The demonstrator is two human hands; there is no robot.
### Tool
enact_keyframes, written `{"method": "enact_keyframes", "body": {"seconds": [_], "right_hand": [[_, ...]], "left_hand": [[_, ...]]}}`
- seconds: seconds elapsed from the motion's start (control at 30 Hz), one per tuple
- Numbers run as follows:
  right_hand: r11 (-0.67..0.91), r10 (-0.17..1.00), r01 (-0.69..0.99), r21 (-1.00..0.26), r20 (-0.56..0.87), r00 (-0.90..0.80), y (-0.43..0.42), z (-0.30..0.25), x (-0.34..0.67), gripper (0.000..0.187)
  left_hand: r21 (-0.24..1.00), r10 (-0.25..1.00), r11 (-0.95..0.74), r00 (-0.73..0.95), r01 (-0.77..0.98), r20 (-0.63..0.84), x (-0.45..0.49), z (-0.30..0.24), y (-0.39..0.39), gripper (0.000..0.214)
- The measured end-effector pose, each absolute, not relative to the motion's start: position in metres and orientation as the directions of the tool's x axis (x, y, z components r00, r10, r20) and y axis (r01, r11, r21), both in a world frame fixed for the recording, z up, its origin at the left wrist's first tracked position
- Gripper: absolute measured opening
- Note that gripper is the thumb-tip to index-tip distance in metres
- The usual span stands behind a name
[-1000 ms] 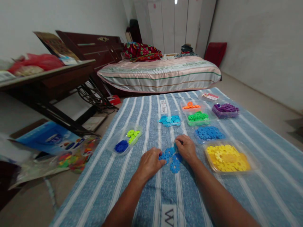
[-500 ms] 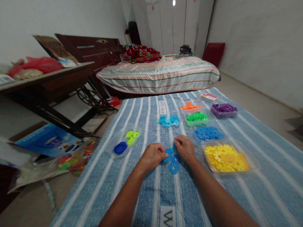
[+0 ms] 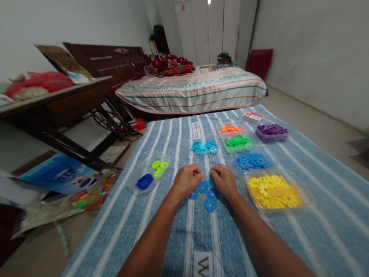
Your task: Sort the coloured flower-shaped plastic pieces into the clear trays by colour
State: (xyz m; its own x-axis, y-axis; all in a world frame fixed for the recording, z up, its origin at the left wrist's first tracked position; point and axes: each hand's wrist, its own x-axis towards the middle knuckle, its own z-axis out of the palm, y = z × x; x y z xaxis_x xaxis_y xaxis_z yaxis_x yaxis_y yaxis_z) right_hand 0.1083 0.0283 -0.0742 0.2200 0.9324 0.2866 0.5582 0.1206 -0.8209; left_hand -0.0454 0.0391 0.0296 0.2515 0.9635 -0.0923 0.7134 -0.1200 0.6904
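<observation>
Blue notched discs (image 3: 202, 187): liable to scatter if brushed by left hand (image 3: 186, 181) or right hand (image 3: 225, 181), both curled, with any pinched disc impossible to tell.

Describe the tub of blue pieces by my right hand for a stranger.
On the striped cloth, look beyond your right hand, to its right. The tub sits between the yellow pieces and the green pieces; its contents are mid-blue, darker than the light blue pieces, paler than the navy pieces.
</observation>
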Motion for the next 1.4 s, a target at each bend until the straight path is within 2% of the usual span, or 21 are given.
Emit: {"method": "enact_keyframes", "body": {"seconds": [0.07, 0.13, 0.2, 0.27, 0.4, 0.5, 0.63, 0.73, 0.83, 0.97, 1.13, 1.23, 1.4], "right_hand": [[0.113, 0.933, 0.558, -0.822, 0.281, 0.224, 0.028, -0.073, 0.108, 0.022], [0.107, 0.934, 0.558, -0.823, 0.275, 0.226, 0.027, -0.073, 0.107, 0.022], [0.105, 0.934, 0.560, -0.822, 0.275, 0.228, 0.026, -0.073, 0.107, 0.022], [0.108, 0.933, 0.561, -0.820, 0.278, 0.227, 0.026, -0.073, 0.107, 0.023], [0.108, 0.937, 0.568, -0.816, 0.275, 0.217, 0.025, -0.074, 0.107, 0.023], [0.107, 0.938, 0.572, -0.813, 0.274, 0.214, 0.026, -0.074, 0.107, 0.022], [0.109, 0.936, 0.571, -0.813, 0.278, 0.217, 0.027, -0.073, 0.107, 0.020], [0.114, 0.932, 0.571, -0.813, 0.286, 0.221, 0.028, -0.073, 0.106, 0.019], [0.121, 0.931, 0.579, -0.807, 0.294, 0.216, 0.029, -0.074, 0.106, 0.020], [0.113, 0.930, 0.602, -0.791, 0.298, 0.217, 0.029, -0.074, 0.105, 0.020], [0.077, 0.922, 0.615, -0.785, 0.291, 0.255, 0.027, -0.074, 0.104, 0.021], [0.118, 0.929, 0.598, -0.793, 0.300, 0.216, 0.027, -0.074, 0.105, 0.022], [0.102, 0.934, 0.580, -0.808, 0.278, 0.223, 0.028, -0.072, 0.106, 0.020]], "left_hand": [[0.499, 0.958, -0.099, 0.218, 0.861, -0.187, -0.067, 0.019, 0.032, 0.009], [0.344, 0.949, -0.103, 0.196, 0.933, -0.246, -0.080, 0.013, 0.024, 0.010], [0.264, 0.947, -0.120, 0.190, 0.957, -0.258, -0.086, 0.009, 0.018, 0.014], [0.254, 0.948, -0.130, 0.195, 0.958, -0.251, -0.086, 0.008, 0.013, 0.015], [0.365, 0.946, -0.103, 0.204, 0.925, -0.251, -0.085, 0.003, 0.012, 0.011], [0.530, 0.951, -0.028, 0.185, 0.848, -0.246, -0.088, -0.004, 0.013, 0.013], [0.757, 0.930, 0.118, 0.197, 0.642, -0.312, -0.095, -0.005, 0.014, 0.015], [0.815, 0.897, 0.209, 0.226, 0.541, -0.380, -0.099, 0.002, 0.016, 0.017], [0.830, 0.891, 0.230, 0.234, 0.508, -0.390, -0.095, 0.011, 0.022, 0.017], [0.883, 0.912, 0.175, 0.266, 0.436, -0.312, -0.060, 0.032, 0.032, 0.019], [0.993, 0.920, 0.067, 0.379, 0.101, -0.101, 0.001, 0.069, 0.042, 0.030], [0.987, 0.944, -0.045, 0.330, 0.155, -0.009, 0.012, 0.070, 0.048, 0.025], [0.855, 0.969, -0.093, 0.245, 0.510, -0.041, -0.021, 0.032, 0.051, 0.009]]}}
